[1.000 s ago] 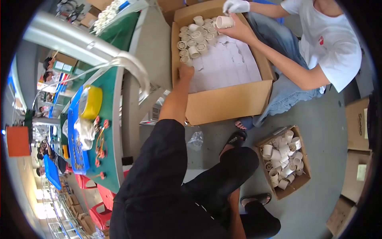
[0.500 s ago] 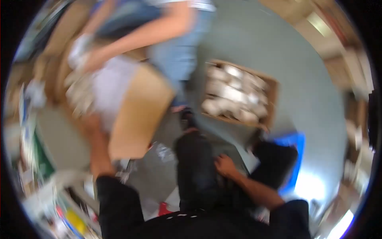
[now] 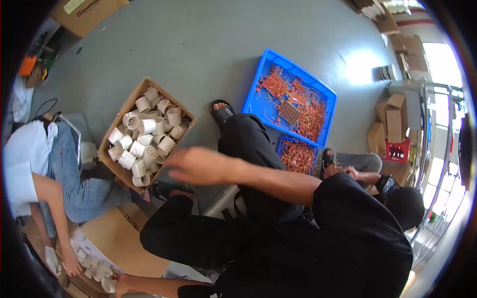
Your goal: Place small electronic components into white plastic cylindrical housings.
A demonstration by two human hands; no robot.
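Note:
My left hand [image 3: 121, 284], at the lower left, is closed on a white cup-shaped piece [image 3: 108, 285] at the end of a row of similar white pieces [image 3: 94, 264]. These lie over an open cardboard box [image 3: 112, 233]. My right hand [image 3: 198, 166] reaches across my legs to the right edge of another cardboard box [image 3: 117, 168], which is heaped with loose white cup-shaped pieces [image 3: 147, 126]. Its fingers are apart, slightly bent and a little blurred, and nothing shows in them. A co-worker's hands [image 3: 72, 263] are at the far end of the row.
A large blue tray [image 3: 253, 92] holds orange-red wiry bits and a brown grid piece. Beside it a smaller blue bin [image 3: 298, 158] holds more. Another person [image 3: 405, 206] sits at the right. Wire shelving [image 3: 425, 159] and cardboard boxes [image 3: 396, 119] stand beyond.
My view has swung to the right, bringing the blue tray into sight. My right hand has left my lap and reached out to the heaped box. My left hand stays by the row of pieces.

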